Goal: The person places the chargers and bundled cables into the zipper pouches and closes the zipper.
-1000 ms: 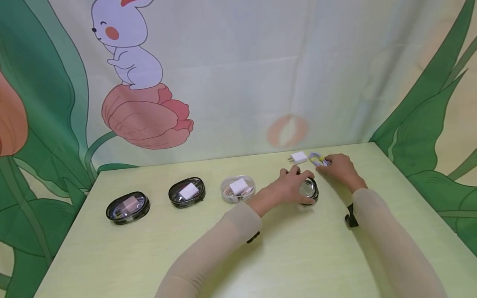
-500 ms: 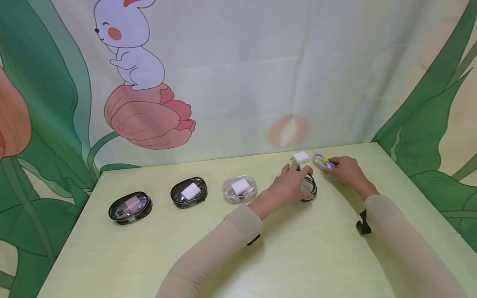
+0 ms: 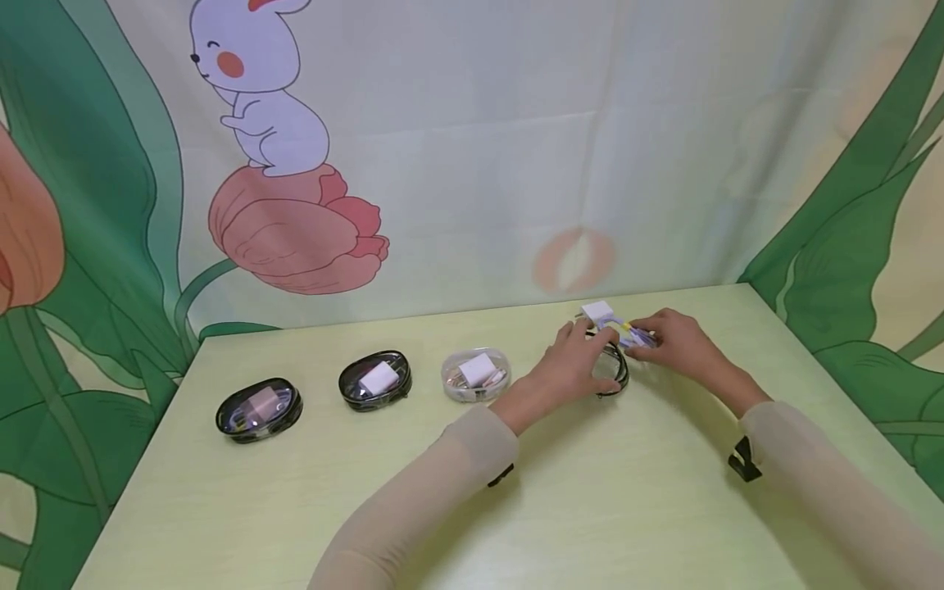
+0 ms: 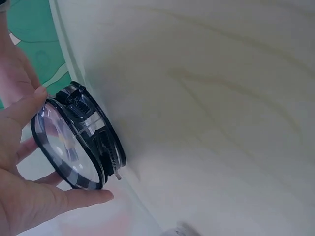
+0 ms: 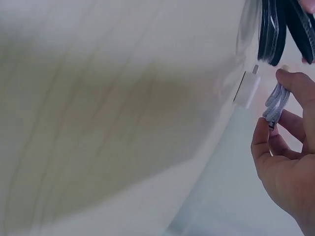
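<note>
My left hand (image 3: 564, 366) grips a clear oval zip case (image 3: 614, 374) with black trim, its fingers and thumb spread round the rim. The left wrist view shows the lid of this case (image 4: 71, 147) parted from its base along the zip. In my right hand (image 3: 682, 348), a coiled lilac charging cable (image 3: 627, 334) with a yellow tie is pinched between thumb and fingers, just right of the case. Behind the case lies a white plug charger (image 3: 596, 310), which also shows beside the cable (image 5: 278, 101) in the right wrist view.
To the left stand a clear case with a white rim (image 3: 475, 375) and two black-trimmed cases, one in the middle (image 3: 374, 381) and one farther left (image 3: 258, 410). Each contains a charger. The table (image 3: 590, 508) meets a printed curtain (image 3: 472, 164) at its back edge.
The right hand has drawn back a little, then moved left with the cable, raising it off the table toward the case. The left hand has stayed on the case.
</note>
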Tool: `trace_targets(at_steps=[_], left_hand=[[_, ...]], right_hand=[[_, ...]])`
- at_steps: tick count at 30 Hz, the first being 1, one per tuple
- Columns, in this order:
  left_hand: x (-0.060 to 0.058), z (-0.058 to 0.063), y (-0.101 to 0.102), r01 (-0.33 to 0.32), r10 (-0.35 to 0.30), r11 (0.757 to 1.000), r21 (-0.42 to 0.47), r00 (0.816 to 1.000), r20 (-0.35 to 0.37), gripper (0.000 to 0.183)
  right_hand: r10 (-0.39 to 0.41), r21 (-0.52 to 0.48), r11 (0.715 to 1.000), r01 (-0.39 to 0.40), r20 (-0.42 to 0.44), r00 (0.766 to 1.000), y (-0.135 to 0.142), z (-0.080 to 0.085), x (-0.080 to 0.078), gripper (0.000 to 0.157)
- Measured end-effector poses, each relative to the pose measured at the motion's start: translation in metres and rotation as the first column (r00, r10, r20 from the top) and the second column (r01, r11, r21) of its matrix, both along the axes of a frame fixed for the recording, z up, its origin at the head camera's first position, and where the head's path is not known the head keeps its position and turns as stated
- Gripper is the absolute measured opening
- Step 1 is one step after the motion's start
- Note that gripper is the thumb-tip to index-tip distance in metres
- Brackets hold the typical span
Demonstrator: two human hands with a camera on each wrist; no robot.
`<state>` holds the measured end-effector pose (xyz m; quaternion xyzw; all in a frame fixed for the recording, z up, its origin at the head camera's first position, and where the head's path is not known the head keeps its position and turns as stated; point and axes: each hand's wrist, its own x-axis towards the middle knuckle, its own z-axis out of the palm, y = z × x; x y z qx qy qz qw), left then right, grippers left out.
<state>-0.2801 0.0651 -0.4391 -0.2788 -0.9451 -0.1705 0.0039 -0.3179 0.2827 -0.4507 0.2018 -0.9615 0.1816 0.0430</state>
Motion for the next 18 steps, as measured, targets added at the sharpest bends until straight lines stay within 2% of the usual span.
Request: trace_targets(at_steps=[6,9,15,18], left_hand=[[0.0,-0.001,-0.001,-0.018,0.019,0.999,0.045,1.0,-0.005,0.06],[0.0,-0.001,-0.001,-0.006,0.006,0.998,0.056,1.0,0.005,0.059],[-0.001,0.0,-0.002,0.012,-0.013,0.999,0.038,1.0,0.003,0.059],[0.0,-0.001,-0.004,0.042,-0.042,0.998,0.05,0.999,-0.009,0.059]], right_hand=[[0.053,0.012,0.999,-0.053,-0.015,0.998,-0.002,0.003,0.011,0.05],[0.081,0.015,0.997,-0.081,0.001,0.997,-0.003,0.002,0.014,0.048],[0.173,0.091,0.98,-0.176,0.043,0.984,-0.005,0.0,0.016,0.043],[0.181,0.113,0.975,-0.189,0.081,0.98,-0.008,0.002,0.016,0.042]])
